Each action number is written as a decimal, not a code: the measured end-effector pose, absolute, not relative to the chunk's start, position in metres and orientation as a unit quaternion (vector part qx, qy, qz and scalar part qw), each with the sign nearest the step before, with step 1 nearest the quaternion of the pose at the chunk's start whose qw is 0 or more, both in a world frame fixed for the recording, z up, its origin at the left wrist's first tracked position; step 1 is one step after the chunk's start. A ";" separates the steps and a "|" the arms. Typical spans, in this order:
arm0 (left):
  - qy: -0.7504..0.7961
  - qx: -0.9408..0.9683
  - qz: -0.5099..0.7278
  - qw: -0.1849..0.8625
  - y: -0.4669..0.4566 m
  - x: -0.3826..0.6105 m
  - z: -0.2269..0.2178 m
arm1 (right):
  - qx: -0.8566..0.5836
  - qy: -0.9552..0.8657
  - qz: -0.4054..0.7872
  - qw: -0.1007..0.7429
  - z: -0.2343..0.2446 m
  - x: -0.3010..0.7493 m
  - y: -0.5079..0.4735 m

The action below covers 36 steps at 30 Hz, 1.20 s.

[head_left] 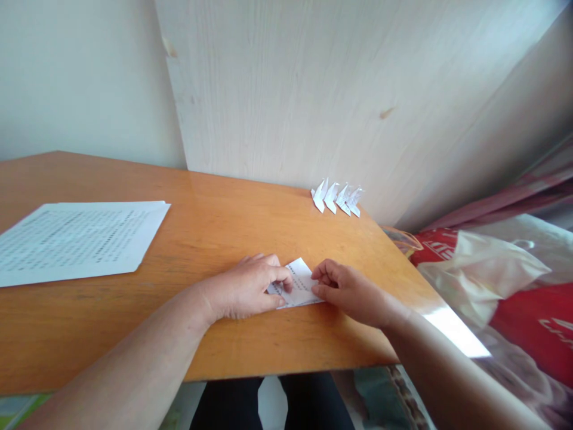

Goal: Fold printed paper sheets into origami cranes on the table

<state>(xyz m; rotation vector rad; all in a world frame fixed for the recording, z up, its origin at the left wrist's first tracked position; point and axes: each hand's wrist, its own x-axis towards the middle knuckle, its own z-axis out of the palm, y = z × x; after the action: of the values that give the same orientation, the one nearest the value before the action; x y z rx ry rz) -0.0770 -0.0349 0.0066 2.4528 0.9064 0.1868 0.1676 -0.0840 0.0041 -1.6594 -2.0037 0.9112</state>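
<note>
A small folded sheet of printed paper (301, 280) lies on the wooden table in front of me, its top coming to a point. My left hand (250, 285) rests over the paper's left part, with curled index finger and thumb pressing on it. At the paper's right edge, my right hand (344, 289) pinches it between thumb and bent fingers. Part of the paper is hidden under the left hand's fingers. Several folded white paper pieces (336, 198) stand in a row near the table's back right edge.
A stack of printed sheets (85, 239) lies on the left of the wooden table (215, 233). A pale wood panel (286, 89) rises behind the table. Beyond the right edge are red bags (537, 322) and a white plastic bag (483, 269).
</note>
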 end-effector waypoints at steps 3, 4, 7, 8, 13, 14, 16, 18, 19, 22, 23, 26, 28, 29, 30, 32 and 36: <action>0.333 0.904 0.074 0.259 -0.034 -0.078 0.005 | -0.593 -0.722 0.311 0.172 0.005 0.171 -0.084; 0.333 0.903 0.075 0.260 -0.034 -0.078 0.005 | -0.593 -0.725 0.308 0.168 0.005 0.172 -0.084; 0.332 0.901 0.079 0.268 -0.034 -0.078 0.004 | -0.590 -0.729 0.308 0.161 0.004 0.176 -0.084; 0.331 0.900 0.081 0.271 -0.035 -0.078 0.004 | -0.588 -0.731 0.308 0.160 0.004 0.177 -0.084; 0.333 0.898 0.081 0.277 -0.035 -0.078 0.005 | -0.585 -0.739 0.293 0.161 0.006 0.178 -0.086; 0.333 0.898 0.080 0.277 -0.035 -0.078 0.006 | -0.588 -0.738 0.289 0.160 0.007 0.177 -0.087; 0.334 0.898 0.078 0.275 -0.035 -0.078 0.006 | -0.597 -0.736 0.280 0.154 0.008 0.174 -0.089; 0.335 0.898 0.075 0.275 -0.035 -0.078 0.007 | -0.602 -0.736 0.271 0.149 0.007 0.173 -0.090; 0.336 0.898 0.073 0.274 -0.035 -0.077 0.007 | -0.602 -0.738 0.266 0.150 0.006 0.172 -0.091; 0.335 0.900 0.068 0.272 -0.035 -0.077 0.007 | -0.592 -0.748 0.255 0.157 0.003 0.173 -0.092; 0.334 0.900 0.067 0.272 -0.035 -0.077 0.007 | -0.589 -0.751 0.253 0.160 0.002 0.173 -0.092; 0.335 0.899 0.067 0.274 -0.035 -0.077 0.007 | -0.593 -0.748 0.246 0.168 -0.001 0.172 -0.093; 0.337 0.898 0.068 0.274 -0.035 -0.077 0.007 | -0.604 -0.743 0.228 0.177 -0.003 0.170 -0.094; 0.338 0.898 0.069 0.274 -0.035 -0.077 0.006 | -0.611 -0.740 0.215 0.181 -0.005 0.169 -0.095; 0.338 0.898 0.069 0.273 -0.035 -0.077 0.006 | -0.618 -0.738 0.200 0.185 -0.006 0.167 -0.095; 0.339 0.897 0.070 0.274 -0.035 -0.077 0.007 | -0.628 -0.734 0.176 0.191 -0.009 0.165 -0.097; 0.344 0.896 0.067 0.273 -0.035 -0.076 0.008 | -0.628 -0.739 0.145 0.197 -0.013 0.162 -0.100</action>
<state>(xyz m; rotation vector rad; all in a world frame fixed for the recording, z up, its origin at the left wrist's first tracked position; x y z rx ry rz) -0.0760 -0.0351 0.0077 2.4103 0.9242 0.1807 0.1621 -0.0999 -0.0130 -1.7572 -2.0688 0.4069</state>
